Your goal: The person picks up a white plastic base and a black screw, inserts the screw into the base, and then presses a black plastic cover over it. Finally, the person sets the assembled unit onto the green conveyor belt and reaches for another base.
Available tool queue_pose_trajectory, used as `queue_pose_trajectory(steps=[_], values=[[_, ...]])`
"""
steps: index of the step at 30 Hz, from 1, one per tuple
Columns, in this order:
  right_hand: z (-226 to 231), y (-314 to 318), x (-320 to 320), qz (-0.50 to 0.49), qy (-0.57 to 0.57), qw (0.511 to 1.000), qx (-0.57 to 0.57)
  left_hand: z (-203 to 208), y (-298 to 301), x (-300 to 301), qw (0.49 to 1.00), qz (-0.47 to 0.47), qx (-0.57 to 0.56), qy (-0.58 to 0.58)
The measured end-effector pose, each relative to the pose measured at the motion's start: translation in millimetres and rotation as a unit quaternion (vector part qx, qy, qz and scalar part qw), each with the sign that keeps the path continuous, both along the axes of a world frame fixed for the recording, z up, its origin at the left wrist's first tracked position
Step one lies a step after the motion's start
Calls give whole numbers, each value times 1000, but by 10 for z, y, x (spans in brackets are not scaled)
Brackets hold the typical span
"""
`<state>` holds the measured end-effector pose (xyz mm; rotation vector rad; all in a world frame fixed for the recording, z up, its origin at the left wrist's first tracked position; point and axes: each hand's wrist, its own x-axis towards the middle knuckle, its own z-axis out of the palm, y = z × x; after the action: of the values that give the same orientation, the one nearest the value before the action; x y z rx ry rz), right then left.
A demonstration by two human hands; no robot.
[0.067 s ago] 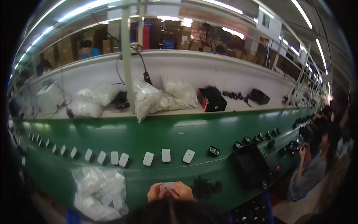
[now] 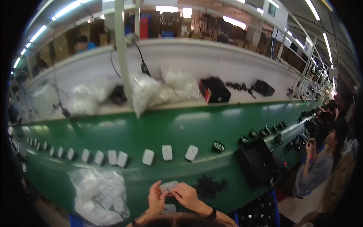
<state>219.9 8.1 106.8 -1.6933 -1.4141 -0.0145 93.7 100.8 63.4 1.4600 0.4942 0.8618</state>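
Near the front edge of the green bench point(image 2: 151, 126), my left hand point(image 2: 155, 195) and my right hand point(image 2: 186, 193) are closed on a pale rectangular plastic casing point(image 2: 169, 185). My left fingers grip its left end, and my right fingertips pinch at its right side. Any small part between the fingertips is too blurred to make out. Between my forearms lies another white piece point(image 2: 169, 208), partly hidden. Left of my hands rests a clear plastic bag point(image 2: 100, 195) of white casings. A loose heap of small black parts point(image 2: 210, 187) lies to the right.
Several white casings point(image 2: 166, 153) stand in a row across the bench, continuing into black units point(image 2: 218, 146) on the right. A black bin point(image 2: 256, 162) stands at right, with a blue-edged crate point(image 2: 257, 212) below. A co-worker point(image 2: 319, 164) sits far right. Plastic bags point(image 2: 141, 94) fill the back shelf.
My hands and the casing show higher in the picture, and my forearms have come into view. The white piece between them is now visible. The whole view has shifted slightly.
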Motion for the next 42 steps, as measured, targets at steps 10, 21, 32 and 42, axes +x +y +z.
queue_pose_trajectory(steps=[10, 21, 32, 42], values=[[-16, -347, 193, 28, 268, 962, -44, 100, -368, 118, 985, -54, -162, 40], [-123, -308, 352, 88, 444, 882, -130, 150, -390, 182, 997, -58, -34, -26], [-74, -341, 62, 5, 14, 999, 51, 182, -390, 66, 994, -37, -94, -51], [16, -426, 279, 58, 342, 925, -156, 181, -394, 72, 992, -89, -94, 4]])
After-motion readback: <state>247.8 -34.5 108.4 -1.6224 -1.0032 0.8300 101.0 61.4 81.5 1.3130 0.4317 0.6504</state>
